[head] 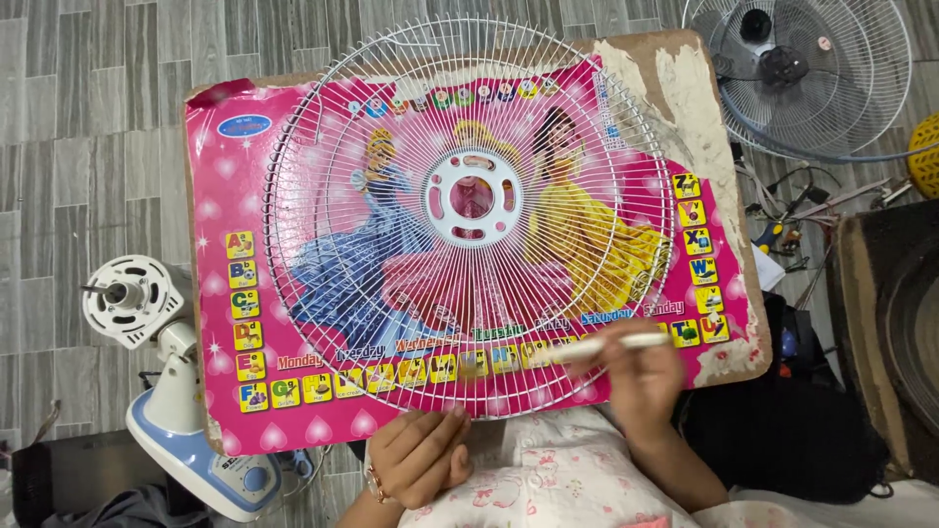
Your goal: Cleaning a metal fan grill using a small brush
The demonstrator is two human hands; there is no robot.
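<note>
A round white wire fan grille [469, 210] lies flat on a pink children's table [220, 186] printed with cartoon figures and letter squares. My right hand [641, 376] is at the grille's near right rim, closed around a thin white stick-like tool [611, 344] that points left across the wires. My left hand [423, 452] rests with curled fingers just below the grille's near edge, holding nothing that I can see. A ring or bracelet shows at its wrist.
A white and blue fan body with bare motor [137, 298] stands on the floor to the left. Another fan with grille [802, 73] sits at top right, with loose wires and tools [797, 230] below it. A dark box [885, 323] is at the right.
</note>
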